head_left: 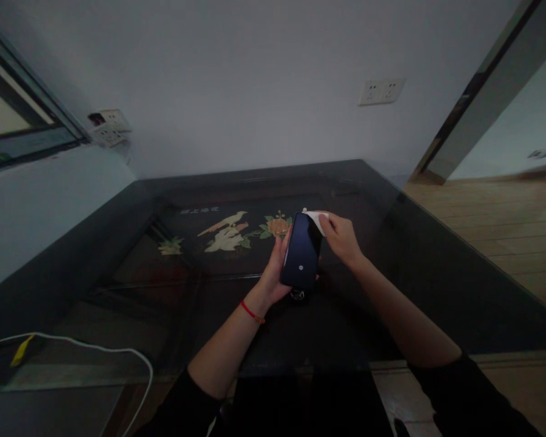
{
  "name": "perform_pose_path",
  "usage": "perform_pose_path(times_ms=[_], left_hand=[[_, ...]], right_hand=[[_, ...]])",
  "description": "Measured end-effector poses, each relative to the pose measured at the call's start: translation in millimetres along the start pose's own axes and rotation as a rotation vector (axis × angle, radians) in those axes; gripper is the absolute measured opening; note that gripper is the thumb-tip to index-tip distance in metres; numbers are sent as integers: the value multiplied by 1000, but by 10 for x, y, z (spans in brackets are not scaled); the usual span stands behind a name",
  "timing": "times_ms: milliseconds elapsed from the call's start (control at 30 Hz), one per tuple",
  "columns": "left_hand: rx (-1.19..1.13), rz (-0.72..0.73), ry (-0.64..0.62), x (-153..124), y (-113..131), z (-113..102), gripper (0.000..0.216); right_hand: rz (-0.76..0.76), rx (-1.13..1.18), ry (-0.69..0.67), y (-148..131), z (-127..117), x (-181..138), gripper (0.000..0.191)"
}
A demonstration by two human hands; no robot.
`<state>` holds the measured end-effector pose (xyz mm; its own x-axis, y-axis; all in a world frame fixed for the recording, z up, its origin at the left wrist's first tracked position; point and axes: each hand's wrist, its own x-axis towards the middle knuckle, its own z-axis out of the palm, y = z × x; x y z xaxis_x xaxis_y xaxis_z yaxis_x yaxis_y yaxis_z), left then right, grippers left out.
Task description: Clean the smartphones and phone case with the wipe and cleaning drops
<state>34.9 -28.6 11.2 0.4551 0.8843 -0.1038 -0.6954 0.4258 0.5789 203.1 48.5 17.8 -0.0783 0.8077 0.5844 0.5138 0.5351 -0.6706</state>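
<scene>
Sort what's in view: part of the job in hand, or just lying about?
In hand: phone, held by left hand; white wipe, pinched by right hand at the phone's top edge.
Lying about: white cable with yellow tag; wall sockets.

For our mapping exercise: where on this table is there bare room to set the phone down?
Bare tabletop: right of the right hand, toward the wooden floor, and left of the left hand, over the bird inlay. Crowded: around the phone and white cloth, and front left by the white cable.
</scene>
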Motion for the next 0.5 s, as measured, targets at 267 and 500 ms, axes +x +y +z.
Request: perform_pose_path(times_ms=[267, 500], left_hand=[[-19, 125, 93, 38, -4, 7, 52], [66, 352, 380, 124, -13, -79, 34]], right_hand=[[383, 473, 180, 36, 299, -316, 39], [429, 490, 135, -278, 401, -645, 41]])
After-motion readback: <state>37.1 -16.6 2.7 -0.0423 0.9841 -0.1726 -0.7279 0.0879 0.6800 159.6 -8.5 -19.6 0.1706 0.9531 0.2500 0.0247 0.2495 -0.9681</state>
